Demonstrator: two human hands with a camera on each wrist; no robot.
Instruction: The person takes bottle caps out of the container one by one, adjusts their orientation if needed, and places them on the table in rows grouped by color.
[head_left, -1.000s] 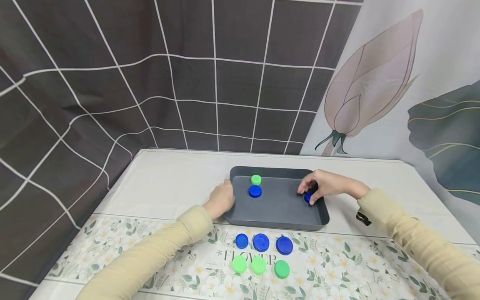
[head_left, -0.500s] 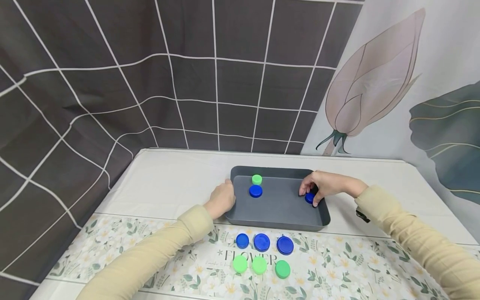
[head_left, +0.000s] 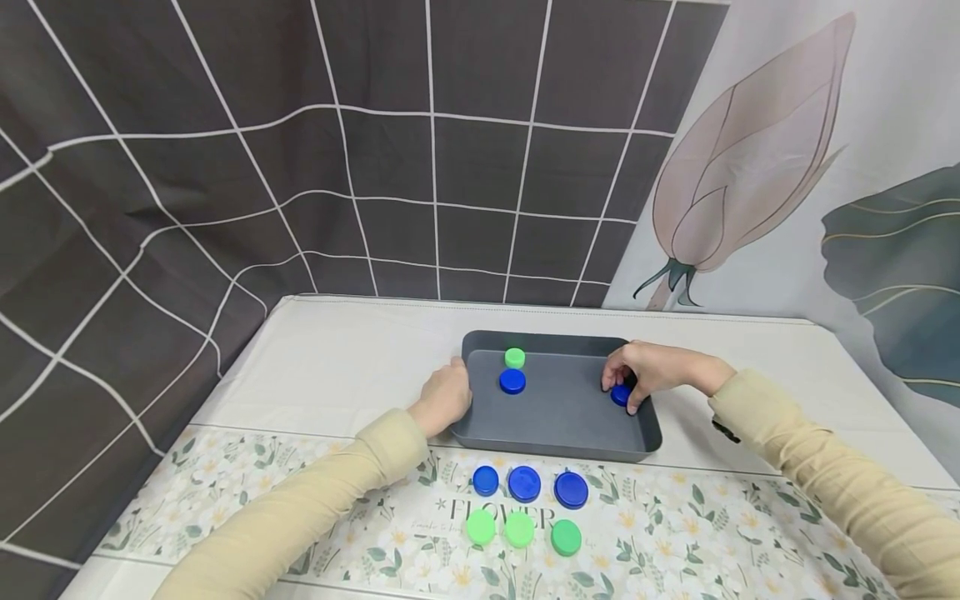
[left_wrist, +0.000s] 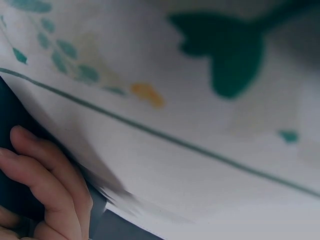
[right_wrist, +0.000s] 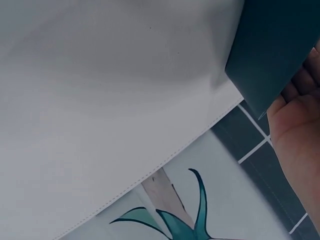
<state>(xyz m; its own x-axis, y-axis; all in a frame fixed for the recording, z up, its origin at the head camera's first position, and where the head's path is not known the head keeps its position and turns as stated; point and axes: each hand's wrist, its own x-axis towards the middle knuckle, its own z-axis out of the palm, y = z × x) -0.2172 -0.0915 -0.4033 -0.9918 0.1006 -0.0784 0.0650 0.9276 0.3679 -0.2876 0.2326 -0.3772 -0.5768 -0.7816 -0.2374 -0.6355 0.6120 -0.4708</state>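
In the head view, a dark grey rectangular tray (head_left: 555,408) sits on the table. My left hand (head_left: 444,395) grips its left wall; the left wrist view shows the curled fingers (left_wrist: 60,180) against the dark side. Reaching over the right wall, my right hand (head_left: 647,367) has thumb and fingers around a blue bottle cap (head_left: 620,395) low inside the tray, partly covered by them. A light green cap (head_left: 514,358) and another blue cap (head_left: 512,382) lie inside at the left. In the right wrist view, the palm (right_wrist: 297,125) shows beside the tray wall.
In front of the tray, a row of blue caps (head_left: 524,484) lies on the flowered tablecloth (head_left: 337,508). Nearer is a row with two light green caps (head_left: 519,529) and a darker green cap (head_left: 566,538). A dark checked curtain (head_left: 375,167) hangs behind the table.
My right hand and the blue cap in it have shifted very slightly right, and more of the cap's top shows. The left hand stays on the tray wall.
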